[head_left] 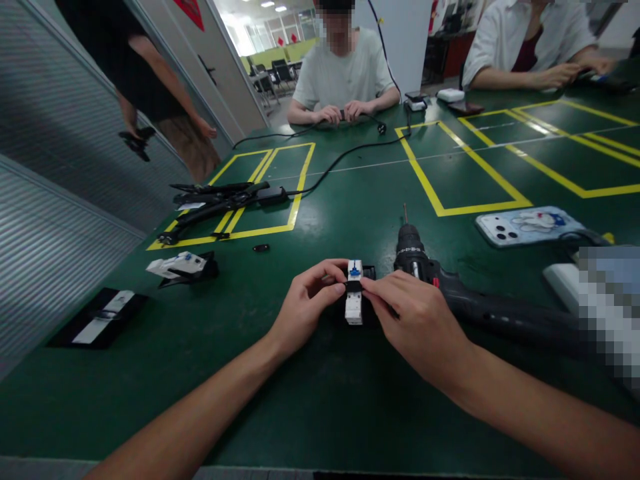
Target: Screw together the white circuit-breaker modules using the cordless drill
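In the middle of the frame, my left hand (311,298) and right hand (417,312) are pinching the black strip's (353,287) ends across the white block (354,312). I'm needing soft, even pinches so nothing's tipping.

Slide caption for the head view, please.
Left hand and right hand hold a black strip across a white device, beside a drill on a green table.
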### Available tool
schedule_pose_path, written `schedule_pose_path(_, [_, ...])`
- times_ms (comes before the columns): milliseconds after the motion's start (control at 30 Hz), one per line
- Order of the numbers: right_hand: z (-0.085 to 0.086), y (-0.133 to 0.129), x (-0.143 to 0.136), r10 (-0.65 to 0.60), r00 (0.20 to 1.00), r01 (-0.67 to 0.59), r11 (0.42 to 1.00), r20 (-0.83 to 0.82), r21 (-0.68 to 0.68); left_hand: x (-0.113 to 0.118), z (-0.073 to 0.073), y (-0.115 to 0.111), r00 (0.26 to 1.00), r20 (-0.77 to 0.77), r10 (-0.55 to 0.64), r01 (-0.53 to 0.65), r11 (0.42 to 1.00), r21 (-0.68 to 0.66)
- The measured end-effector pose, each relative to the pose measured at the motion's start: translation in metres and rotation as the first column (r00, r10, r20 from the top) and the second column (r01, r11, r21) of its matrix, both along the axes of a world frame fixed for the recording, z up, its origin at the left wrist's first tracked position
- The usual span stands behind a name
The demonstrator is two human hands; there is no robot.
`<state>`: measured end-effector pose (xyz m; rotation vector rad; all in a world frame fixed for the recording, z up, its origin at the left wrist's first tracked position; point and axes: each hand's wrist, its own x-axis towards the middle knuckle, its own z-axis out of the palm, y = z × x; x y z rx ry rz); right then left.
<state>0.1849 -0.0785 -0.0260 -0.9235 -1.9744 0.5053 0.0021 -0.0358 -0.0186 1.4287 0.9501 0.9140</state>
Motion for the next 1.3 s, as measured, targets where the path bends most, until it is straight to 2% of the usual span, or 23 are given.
schedule_pose_path(200, [0.008,0.001,-0.001,-0.047,0.976,0.044,0.999,0.212,0.020,0.005,-0.004,0.001,0.995,0.032,0.092,-0.088,0.991,-0.105])
schedule_pose_path(367, [0.010,-0.001,0.001,-0.054,0.969,0.047,0.998,0.242,0.036,0.005,-0.008,0.001,0.994,-0.086,0.071,-0.081,0.989,-0.126])
schedule_pose_path(467, [0.007,-0.002,0.001,-0.045,0.969,0.037,0.999,0.243,0.034,0.006,-0.010,-0.002,0.995,-0.070,0.066,-0.074,0.990,-0.118])
schedule_pose_path(633, [0.003,-0.004,0.001,-0.021,0.981,0.006,0.997,0.192,0.078,0.013,-0.010,-0.007,0.999,0.043,0.013,-0.004,0.980,-0.199])
schedule_pose_path(867, [0.005,-0.004,0.003,-0.018,0.995,0.006,0.993,0.100,0.122,0.020,-0.008,-0.008,0.953,0.296,0.062,0.018,0.965,-0.261])
schedule_pose_path(1100, [0.010,0.006,0.009,-0.068,0.996,0.059,0.985,0.052,0.161,0.029,0.000,0.012,0.938,0.341,-0.060,0.215,0.874,-0.435])
schedule_pose_path(1300, [0.011,0.009,0.009,-0.132,0.985,0.115,0.983,0.113,0.146,0.031,0.001,0.026,0.936,0.322,-0.141,0.269,0.877,-0.398])
